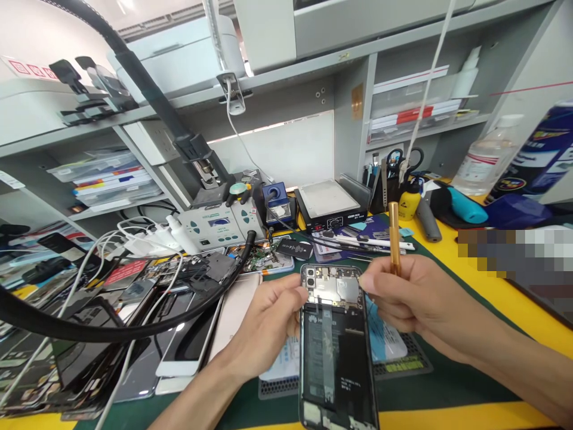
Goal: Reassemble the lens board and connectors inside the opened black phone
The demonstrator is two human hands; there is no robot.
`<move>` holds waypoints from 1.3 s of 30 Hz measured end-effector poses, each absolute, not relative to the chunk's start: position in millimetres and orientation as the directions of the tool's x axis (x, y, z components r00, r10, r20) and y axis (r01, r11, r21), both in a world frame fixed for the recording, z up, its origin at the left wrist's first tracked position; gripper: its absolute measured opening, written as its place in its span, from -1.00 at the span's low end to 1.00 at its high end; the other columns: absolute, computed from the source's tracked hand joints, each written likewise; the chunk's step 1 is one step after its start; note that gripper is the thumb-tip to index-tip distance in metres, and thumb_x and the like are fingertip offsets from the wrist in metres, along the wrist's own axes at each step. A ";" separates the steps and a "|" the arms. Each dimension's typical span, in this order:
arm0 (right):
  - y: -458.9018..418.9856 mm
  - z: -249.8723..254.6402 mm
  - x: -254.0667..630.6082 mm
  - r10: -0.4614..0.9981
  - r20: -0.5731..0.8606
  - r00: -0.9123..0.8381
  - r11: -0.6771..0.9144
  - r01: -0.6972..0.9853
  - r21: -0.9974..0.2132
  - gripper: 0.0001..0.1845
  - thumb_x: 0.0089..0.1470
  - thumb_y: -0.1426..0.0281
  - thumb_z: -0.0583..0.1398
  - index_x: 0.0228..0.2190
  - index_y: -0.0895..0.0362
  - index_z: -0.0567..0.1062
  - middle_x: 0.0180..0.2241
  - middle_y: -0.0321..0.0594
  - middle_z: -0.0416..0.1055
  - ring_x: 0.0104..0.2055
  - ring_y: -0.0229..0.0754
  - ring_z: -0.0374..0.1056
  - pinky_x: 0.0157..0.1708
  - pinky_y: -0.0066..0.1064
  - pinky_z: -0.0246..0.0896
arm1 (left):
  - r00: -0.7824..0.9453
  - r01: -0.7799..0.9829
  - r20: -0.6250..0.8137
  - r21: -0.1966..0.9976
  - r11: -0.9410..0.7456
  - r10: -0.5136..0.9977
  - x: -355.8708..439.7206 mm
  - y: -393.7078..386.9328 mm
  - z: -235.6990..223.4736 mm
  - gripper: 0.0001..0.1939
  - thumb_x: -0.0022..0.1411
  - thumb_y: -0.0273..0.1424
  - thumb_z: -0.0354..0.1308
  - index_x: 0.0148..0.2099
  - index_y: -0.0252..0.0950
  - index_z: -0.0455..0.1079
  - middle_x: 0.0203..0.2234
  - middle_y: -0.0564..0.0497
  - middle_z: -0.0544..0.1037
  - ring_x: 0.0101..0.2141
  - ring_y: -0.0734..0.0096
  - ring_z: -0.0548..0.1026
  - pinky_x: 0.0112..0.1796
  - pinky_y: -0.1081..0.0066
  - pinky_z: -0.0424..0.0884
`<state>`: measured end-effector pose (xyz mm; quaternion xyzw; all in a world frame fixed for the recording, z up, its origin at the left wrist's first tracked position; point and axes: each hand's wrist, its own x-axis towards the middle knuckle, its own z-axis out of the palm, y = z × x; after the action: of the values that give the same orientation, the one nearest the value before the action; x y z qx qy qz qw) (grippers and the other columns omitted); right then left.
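Over a cluttered green-and-yellow desk (255, 409), the left hand (271, 307) pinches the side of an opened phone (349, 349) while the right hand (409, 292), clasping a gold tool (394, 239), meets its top corner, seemingly positioning it, the next move probably calling for a steady grip.

A grey shelving unit (349, 137) spans the back of the desk (447, 382), with upright dividers (370, 77) forming open compartments and a white panel (304, 149) behind the middle one. Yellow borders (447, 418) edge the dark green desktop. A bright patch (128, 5), probably a ceiling lamp, shows upper left.
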<state>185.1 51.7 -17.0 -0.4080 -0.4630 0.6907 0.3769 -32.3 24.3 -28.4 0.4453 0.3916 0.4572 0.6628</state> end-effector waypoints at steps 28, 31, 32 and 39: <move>56.2 -6.4 182.7 0.859 -0.261 -0.440 -0.351 -0.135 -0.927 -0.53 -0.02 0.23 0.42 -0.60 0.06 0.24 -0.69 -0.55 -0.13 -0.64 -0.40 -0.30 -0.60 -0.36 -0.42 | 0.279 -0.253 -0.106 0.951 0.179 0.955 -29.1 23.3 -18.3 -0.81 0.22 -0.35 0.31 -0.15 -0.33 0.61 -0.49 0.03 0.55 -0.44 0.37 0.43 -0.33 0.45 0.33; 55.7 -3.7 183.7 0.850 -0.242 -0.467 -0.327 -0.109 -0.939 -0.55 0.01 0.21 0.40 -0.61 0.06 0.28 -0.69 -0.53 -0.14 -0.63 -0.38 -0.30 -0.58 -0.35 -0.41 | 0.220 -0.202 -0.057 0.974 0.103 0.974 -24.6 22.5 -15.6 -0.81 0.22 -0.31 0.34 -0.15 -0.28 0.64 -0.51 0.07 0.55 -0.45 0.40 0.40 -0.31 0.46 0.32; 55.6 -3.5 184.1 0.852 -0.237 -0.468 -0.314 -0.092 -0.945 -0.57 0.02 0.19 0.39 -0.61 0.06 0.31 -0.68 -0.53 -0.15 -0.63 -0.38 -0.30 -0.58 -0.35 -0.41 | 0.215 -0.203 -0.055 0.974 0.099 0.975 -23.2 22.3 -15.4 -0.80 0.21 -0.30 0.35 -0.14 -0.27 0.64 -0.49 0.06 0.57 -0.45 0.38 0.41 -0.30 0.44 0.32; 58.7 -9.4 183.3 0.845 -0.287 -0.451 -0.329 -0.018 -0.944 -0.69 0.10 0.16 0.33 -0.54 0.07 0.47 -0.72 -0.52 -0.11 -0.67 -0.38 -0.25 -0.60 -0.34 -0.38 | 0.184 -0.205 -0.133 0.964 0.170 0.974 -17.3 18.5 -24.2 -0.77 0.18 -0.22 0.35 -0.14 -0.19 0.60 -0.40 0.02 0.58 -0.33 0.25 0.45 -0.21 0.35 0.35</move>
<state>183.3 58.7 -9.4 -0.4229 -0.4893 0.6971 0.3096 -17.3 18.5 -24.2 0.4424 0.4346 0.4680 0.6296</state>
